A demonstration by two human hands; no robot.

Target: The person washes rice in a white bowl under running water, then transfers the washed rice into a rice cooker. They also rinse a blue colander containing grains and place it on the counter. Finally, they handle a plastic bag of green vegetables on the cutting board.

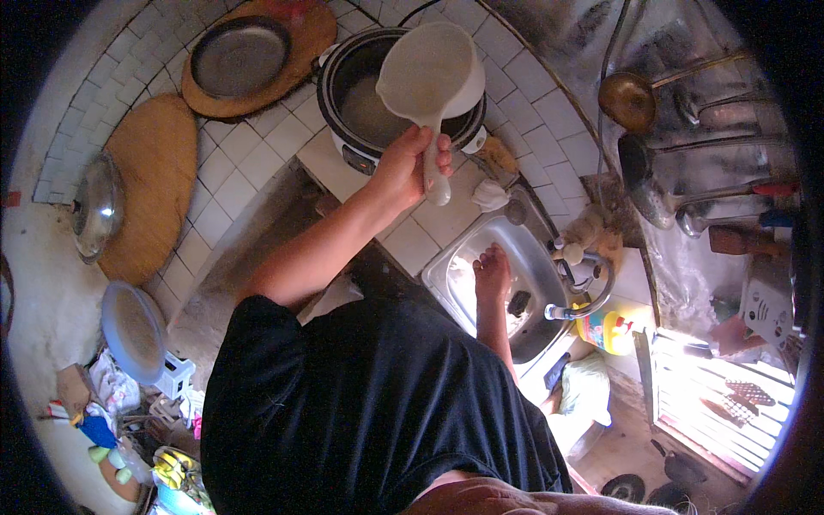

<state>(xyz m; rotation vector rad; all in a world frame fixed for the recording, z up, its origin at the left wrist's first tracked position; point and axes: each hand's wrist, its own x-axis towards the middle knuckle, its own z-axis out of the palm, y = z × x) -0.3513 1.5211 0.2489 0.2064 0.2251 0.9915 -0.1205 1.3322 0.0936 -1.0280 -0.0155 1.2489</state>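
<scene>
My left hand (418,158) grips the handle of a white plastic dipper (428,71). The dipper's bowl overlaps the right part of an uncovered round electric cooking pot (341,129), black inside with a pale layer at its bottom. Whether the dipper holds liquid, I cannot tell. Lower right, my right hand (493,264) is over the stainless steel sink (534,277), its fingers bent; what it touches is unclear. A dark object (519,302) lies in the basin beside it. A tap (589,306) reaches over the sink from the right.
Round wooden boards (154,193) lean at the left, with a dark pan (241,58) and a glass lid (96,206). A white cloth (490,195) lies between pot and sink. Ladles (627,100) hang at the right. A yellow bottle (605,329) stands beside the sink.
</scene>
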